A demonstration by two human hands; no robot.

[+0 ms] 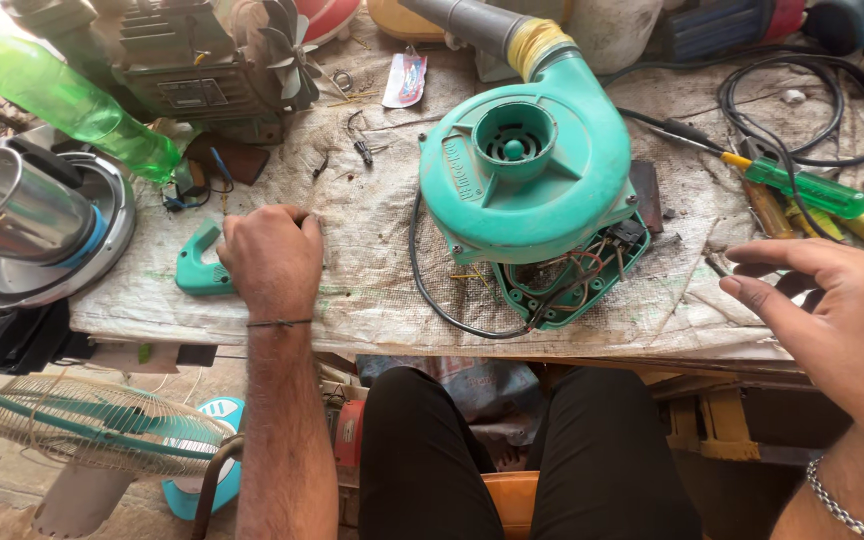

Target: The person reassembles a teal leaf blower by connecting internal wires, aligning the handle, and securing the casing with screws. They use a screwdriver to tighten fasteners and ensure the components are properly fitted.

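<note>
With the left hand [270, 262] fisted beside the teal handle piece [199, 265], its grip empty, the open right hand [832, 315] should descend slowly among the screwdrivers [802, 188], avoiding the blower's [527, 175] exposed wiring [567, 275].

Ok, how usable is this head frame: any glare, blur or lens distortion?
Head view: even daylight with soft shadows; the top left corner is blown out beside the green bottle; the steel cup carries bright reflections; the teal blower and left hand are sharp; the right hand looks slightly soft; wide-angle stretch enlarges it at the edge.
</note>
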